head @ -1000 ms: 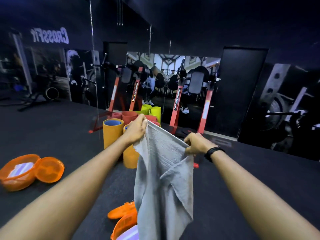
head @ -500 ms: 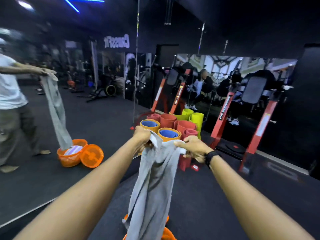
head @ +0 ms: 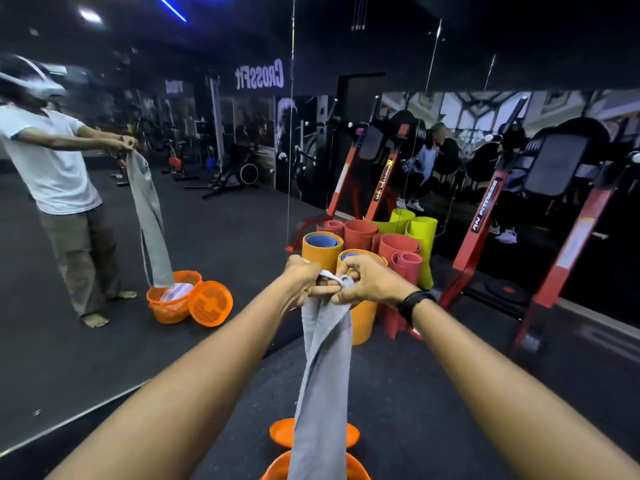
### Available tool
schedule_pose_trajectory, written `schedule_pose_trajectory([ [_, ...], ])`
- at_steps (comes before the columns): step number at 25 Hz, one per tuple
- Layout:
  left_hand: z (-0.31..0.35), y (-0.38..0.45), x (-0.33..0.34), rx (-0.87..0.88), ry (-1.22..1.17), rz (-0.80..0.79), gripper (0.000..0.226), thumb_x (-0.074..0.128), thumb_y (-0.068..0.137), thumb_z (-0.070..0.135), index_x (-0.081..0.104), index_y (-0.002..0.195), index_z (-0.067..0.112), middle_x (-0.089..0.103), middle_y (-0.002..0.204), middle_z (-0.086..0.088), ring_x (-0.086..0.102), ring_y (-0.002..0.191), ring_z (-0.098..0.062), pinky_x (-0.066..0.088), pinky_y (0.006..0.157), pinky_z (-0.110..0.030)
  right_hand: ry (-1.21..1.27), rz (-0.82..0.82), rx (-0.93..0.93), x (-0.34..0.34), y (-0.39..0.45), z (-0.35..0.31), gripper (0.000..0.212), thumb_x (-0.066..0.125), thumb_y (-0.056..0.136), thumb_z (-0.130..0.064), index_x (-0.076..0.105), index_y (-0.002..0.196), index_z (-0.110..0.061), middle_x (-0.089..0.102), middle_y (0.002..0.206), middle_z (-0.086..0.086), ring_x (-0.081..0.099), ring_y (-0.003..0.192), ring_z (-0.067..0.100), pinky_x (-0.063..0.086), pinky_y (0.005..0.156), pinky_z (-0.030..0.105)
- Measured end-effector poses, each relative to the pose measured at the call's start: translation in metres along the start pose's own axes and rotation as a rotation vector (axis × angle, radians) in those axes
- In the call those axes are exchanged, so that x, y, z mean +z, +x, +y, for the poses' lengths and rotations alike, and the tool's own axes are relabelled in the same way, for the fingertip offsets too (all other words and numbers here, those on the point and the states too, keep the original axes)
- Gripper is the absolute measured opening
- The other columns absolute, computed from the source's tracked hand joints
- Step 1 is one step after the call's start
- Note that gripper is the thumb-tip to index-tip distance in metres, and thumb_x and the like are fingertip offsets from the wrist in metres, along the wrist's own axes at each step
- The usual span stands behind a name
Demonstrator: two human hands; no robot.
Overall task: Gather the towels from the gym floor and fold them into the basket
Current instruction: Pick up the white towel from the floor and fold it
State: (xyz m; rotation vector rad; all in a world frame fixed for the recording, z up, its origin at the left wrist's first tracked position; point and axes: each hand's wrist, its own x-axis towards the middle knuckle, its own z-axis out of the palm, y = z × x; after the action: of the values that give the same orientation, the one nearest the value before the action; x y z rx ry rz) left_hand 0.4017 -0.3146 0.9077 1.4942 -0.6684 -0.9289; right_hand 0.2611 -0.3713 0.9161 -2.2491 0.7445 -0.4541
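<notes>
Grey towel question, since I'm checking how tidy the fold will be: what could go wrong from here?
The long grey cloth towel hangs twisted from corners pinched together by the left hand and right hand, so the halves may fold unevenly. Its tail drapes over the round orange plastic basket and could snag the rim.

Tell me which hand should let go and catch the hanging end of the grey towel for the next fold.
Probably the left hand. The grey cloth towel hangs slightly toward its side, above the orange plastic basket. The right hand, its fingers over both gathered corners, can likely hold alone.
</notes>
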Motion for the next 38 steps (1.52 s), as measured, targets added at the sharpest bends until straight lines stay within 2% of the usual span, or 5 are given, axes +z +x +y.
schedule_pose_trajectory([
  [7, -0.036, 0.014, -0.041, -0.343, 0.848, -0.428, 0.019, 0.060, 0.085, 0.006, 0.056, 0.066, 0.006, 0.061, 0.056, -0.006, 0.056, 0.045, -0.009, 0.047, 0.042, -0.016, 0.054, -0.164, -0.166, -0.042, 0.004, -0.018, 0.018, 0.070, 0.081, 0.001, 0.070, 0.097, -0.008, 0.071, 0.095, 0.015, 0.066, 0.087, 0.021, 0.055, 0.076, 0.037],
  [12, -0.031, 0.047, -0.066, -0.089, 0.666, 0.050, 0.016, 0.058, 0.078, -0.007, 0.061, 0.071, 0.007, 0.062, 0.054, -0.009, 0.053, 0.030, -0.011, 0.043, 0.032, -0.019, -0.126, -0.197, -0.127, -0.069, -0.006, 0.011, 0.021, 0.066, 0.086, -0.002, 0.063, 0.105, -0.012, 0.058, 0.076, -0.012, 0.045, 0.070, 0.018, 0.041, 0.062, 0.024],
  [21, 0.027, 0.051, -0.087, -0.087, -0.133, -0.255, 0.012, 0.068, 0.082, -0.002, 0.075, 0.074, 0.003, 0.069, 0.073, -0.008, 0.069, 0.066, -0.011, 0.057, 0.058, -0.017, -0.084, 0.157, -0.076, -0.084, -0.013, 0.045, 0.016, 0.069, 0.084, 0.000, 0.057, 0.089, -0.009, 0.057, 0.066, 0.001, 0.053, 0.055, 0.008, 0.042, 0.050, 0.017],
  [29, 0.015, 0.044, -0.084, 0.695, 0.630, 0.149, 0.007, 0.075, 0.078, 0.035, 0.073, 0.079, 0.029, 0.072, 0.077, 0.007, 0.064, 0.078, -0.007, 0.048, 0.067, -0.030, -0.113, 0.395, -0.054, -0.083, 0.006, 0.056, 0.023, 0.072, 0.082, -0.004, 0.063, 0.072, -0.023, 0.064, 0.068, -0.004, 0.054, 0.063, 0.004, 0.046, 0.066, 0.030],
  [38, 0.003, 0.049, -0.102, 0.405, 0.845, -0.247, 0.030, 0.074, 0.082, 0.028, 0.062, 0.060, 0.011, 0.040, 0.050, 0.004, 0.036, 0.052, -0.009, 0.032, 0.054, -0.025, -0.007, 0.045, 0.093, -0.073, 0.002, 0.064, 0.023, 0.082, 0.069, 0.000, 0.064, 0.082, -0.005, 0.067, 0.067, 0.006, 0.061, 0.054, 0.002, 0.048, 0.053, 0.015],
])
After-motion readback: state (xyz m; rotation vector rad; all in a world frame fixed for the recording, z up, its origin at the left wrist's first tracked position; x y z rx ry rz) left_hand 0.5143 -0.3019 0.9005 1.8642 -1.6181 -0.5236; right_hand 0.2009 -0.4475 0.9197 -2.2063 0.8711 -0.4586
